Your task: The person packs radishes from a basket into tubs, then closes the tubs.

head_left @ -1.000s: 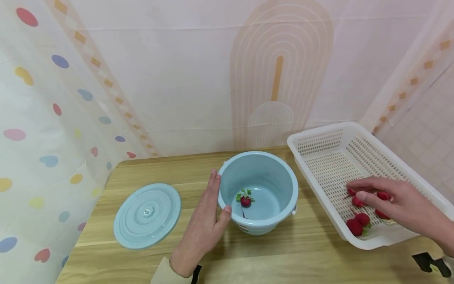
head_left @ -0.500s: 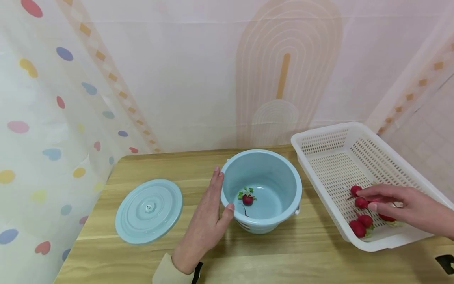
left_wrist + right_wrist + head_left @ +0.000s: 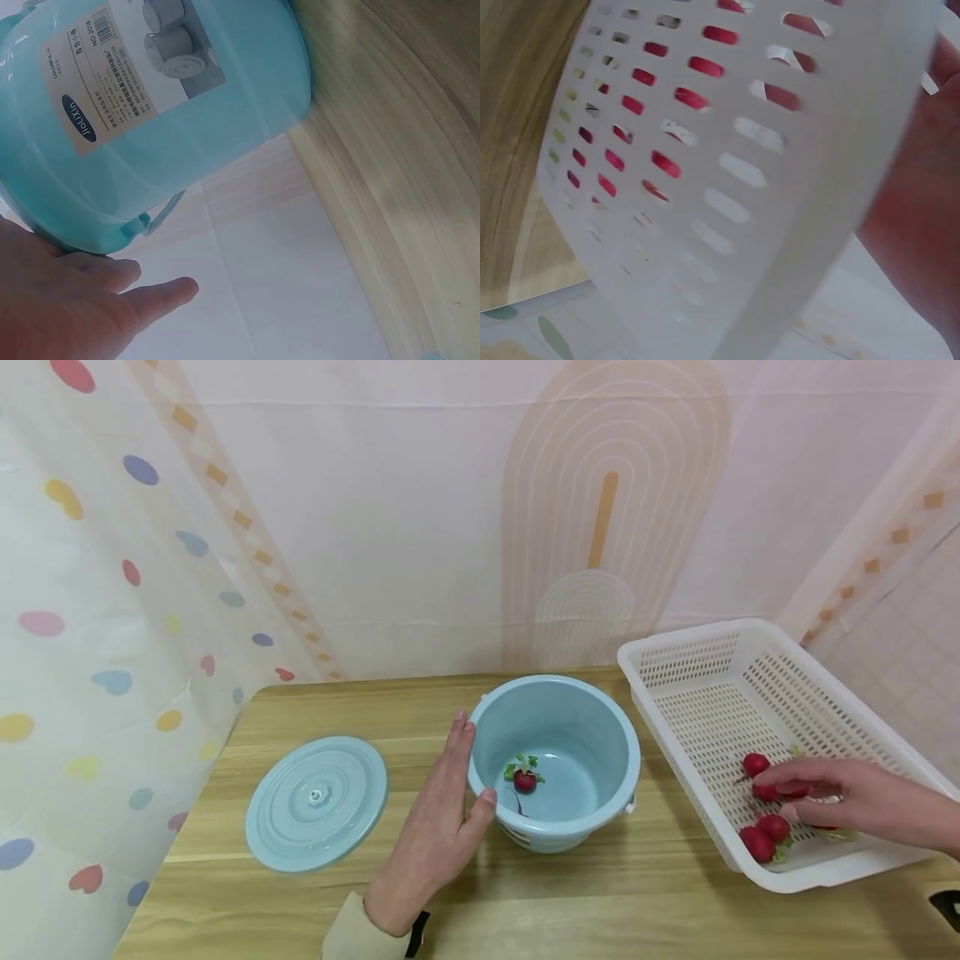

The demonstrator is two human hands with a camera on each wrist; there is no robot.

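A light blue bucket (image 3: pixel 555 827) stands upright at the table's middle, with one red radish (image 3: pixel 525 781) with green leaves on its floor. My left hand (image 3: pixel 435 827) lies along the bucket's left rim, fingers straight and thumb at the near edge. The left wrist view shows a printed label (image 3: pixel 105 82) on the bucket's side. To the right, my right hand (image 3: pixel 855 797) reaches down into a white plastic basket (image 3: pixel 678 777). Its fingers and thumb are apart over several red radishes (image 3: pixel 757 843), partly hiding some. In the right wrist view the basket wall (image 3: pixel 795 225) hides the fingertips.
A round light blue lid (image 3: pixel 315 806) lies flat on the wooden table (image 3: pixel 540 910), left of the bucket. A patterned cloth (image 3: pixel 390 543) hangs behind and to the left of the table. The basket's long side rises close to the bucket's right.
My right hand has moved lower among the radishes in the basket. My left hand keeps its place at the bucket's rim. The head view has shifted slightly.
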